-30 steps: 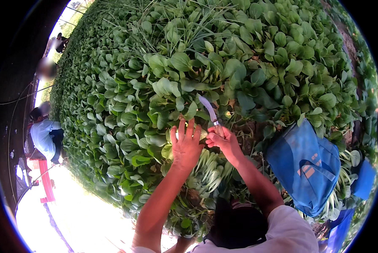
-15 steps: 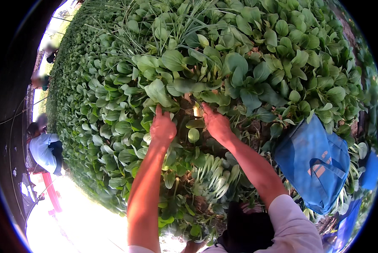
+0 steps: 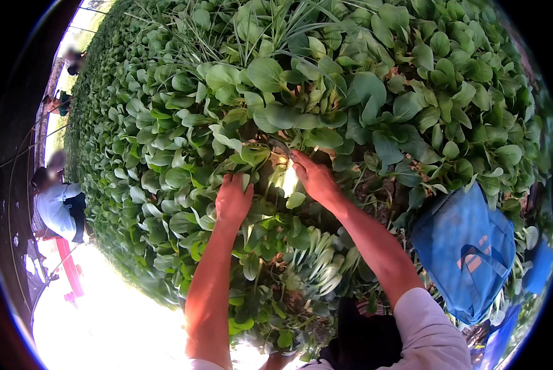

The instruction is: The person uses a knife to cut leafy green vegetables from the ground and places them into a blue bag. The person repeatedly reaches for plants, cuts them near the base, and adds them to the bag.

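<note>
My left hand (image 3: 234,198) is closed around the leaves of a bok choy plant (image 3: 253,154) in the dense green bed. A leaf pokes up beside its fingertips. Just to the right, my right hand (image 3: 315,179) is closed too, low among the plants. From its fingertips a thin dark blade (image 3: 279,145) points left toward the bok choy, apparently a small knife; its handle is hidden in the fingers. Sunlit soil shows between the hands. Nearer to me lies a pile of pulled bok choy (image 3: 321,262) with pale stems turned up.
A blue bag (image 3: 464,253) with a strap lies on the plants at the right. Long grass blades (image 3: 270,31) stick up from the bed at the far side. Another person in a pale shirt (image 3: 57,206) crouches at the left edge, near a red object (image 3: 70,268).
My left hand has moved slightly back toward me, and the leaves by it have shifted. The dark blade at my right hand now shows more clearly. The whole view has tilted a little.
</note>
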`<state>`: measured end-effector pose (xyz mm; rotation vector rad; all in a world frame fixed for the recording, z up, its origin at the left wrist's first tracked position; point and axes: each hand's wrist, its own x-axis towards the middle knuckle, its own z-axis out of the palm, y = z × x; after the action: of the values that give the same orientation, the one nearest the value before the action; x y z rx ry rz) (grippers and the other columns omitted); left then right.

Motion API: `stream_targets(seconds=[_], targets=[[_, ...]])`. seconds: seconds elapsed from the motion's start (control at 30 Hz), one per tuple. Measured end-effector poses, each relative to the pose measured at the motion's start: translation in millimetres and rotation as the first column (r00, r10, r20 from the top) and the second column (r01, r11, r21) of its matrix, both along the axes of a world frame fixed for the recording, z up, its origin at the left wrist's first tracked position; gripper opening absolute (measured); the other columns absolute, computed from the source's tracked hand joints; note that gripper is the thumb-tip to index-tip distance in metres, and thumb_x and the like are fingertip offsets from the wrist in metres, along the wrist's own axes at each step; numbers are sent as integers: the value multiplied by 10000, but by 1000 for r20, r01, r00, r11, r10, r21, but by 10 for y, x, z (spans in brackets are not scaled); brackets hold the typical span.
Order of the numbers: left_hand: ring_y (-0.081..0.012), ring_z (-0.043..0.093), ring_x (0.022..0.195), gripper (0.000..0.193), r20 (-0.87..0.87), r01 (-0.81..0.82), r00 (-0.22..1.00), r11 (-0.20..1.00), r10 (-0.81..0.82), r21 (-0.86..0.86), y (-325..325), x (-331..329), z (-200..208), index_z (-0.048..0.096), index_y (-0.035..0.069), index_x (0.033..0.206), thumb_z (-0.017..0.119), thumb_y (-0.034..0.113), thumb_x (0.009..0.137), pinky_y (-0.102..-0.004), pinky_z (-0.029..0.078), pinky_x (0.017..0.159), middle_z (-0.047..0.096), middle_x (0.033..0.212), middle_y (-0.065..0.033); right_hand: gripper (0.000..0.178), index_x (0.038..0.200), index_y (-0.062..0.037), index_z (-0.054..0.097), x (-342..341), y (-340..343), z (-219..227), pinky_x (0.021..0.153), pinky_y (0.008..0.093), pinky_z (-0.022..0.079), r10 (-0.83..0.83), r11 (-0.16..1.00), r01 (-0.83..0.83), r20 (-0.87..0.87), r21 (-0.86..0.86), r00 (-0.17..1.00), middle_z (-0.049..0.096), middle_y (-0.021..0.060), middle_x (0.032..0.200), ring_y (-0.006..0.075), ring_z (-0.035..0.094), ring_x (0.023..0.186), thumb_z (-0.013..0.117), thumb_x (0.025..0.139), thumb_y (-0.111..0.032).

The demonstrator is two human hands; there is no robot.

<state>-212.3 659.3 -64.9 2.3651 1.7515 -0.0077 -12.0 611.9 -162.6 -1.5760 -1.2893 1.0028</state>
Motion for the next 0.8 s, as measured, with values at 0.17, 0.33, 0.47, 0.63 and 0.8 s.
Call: stream_targets(seconds=[0.17,0.33,0.47,0.63,0.8], targets=[[-404,566,953,379,43,7,999,999,-6,-37,-29,40,-2,544,7,1098,639,203,788,-442,485,813,518,1152,-214,405,1330,-208,431,-13,-108,-168,629,500,484,14,994,-23,79,105,997,634,208,764,406,613,694,467,933,-279],[-407,560,961,365,89,5,996,1000,-6,3,-96,44,-43,556,9,1081,646,194,780,-442,472,838,520,1158,-214,402,1322,-209,445,-76,35,-12,622,510,480,105,988,-71,262,-136,959,631,203,746,406,612,684,466,927,-283],[-389,552,962,347,151,-37,988,999,37,-6,-117,46,-7,559,7,1078,640,181,788,-424,455,849,556,1078,-207,382,1307,-173,458,-78,-40,-91,674,478,490,-27,997,22,73,67,997,646,195,815,397,617,743,466,933,-249],[-384,547,959,349,184,-82,978,991,100,-102,-147,138,110,556,21,1105,624,182,804,-422,439,859,574,1031,-198,365,1301,-164,457,-69,-191,-41,710,470,488,-82,969,80,-3,234,997,647,187,906,396,613,791,452,942,-230],[-401,535,1011,390,281,-94,954,994,104,-48,-203,141,111,535,32,1168,608,188,818,-425,425,887,574,1095,-207,371,1293,-167,455,-58,7,276,699,479,507,152,971,-109,197,-212,969,607,188,1079,385,617,828,471,934,-260]])
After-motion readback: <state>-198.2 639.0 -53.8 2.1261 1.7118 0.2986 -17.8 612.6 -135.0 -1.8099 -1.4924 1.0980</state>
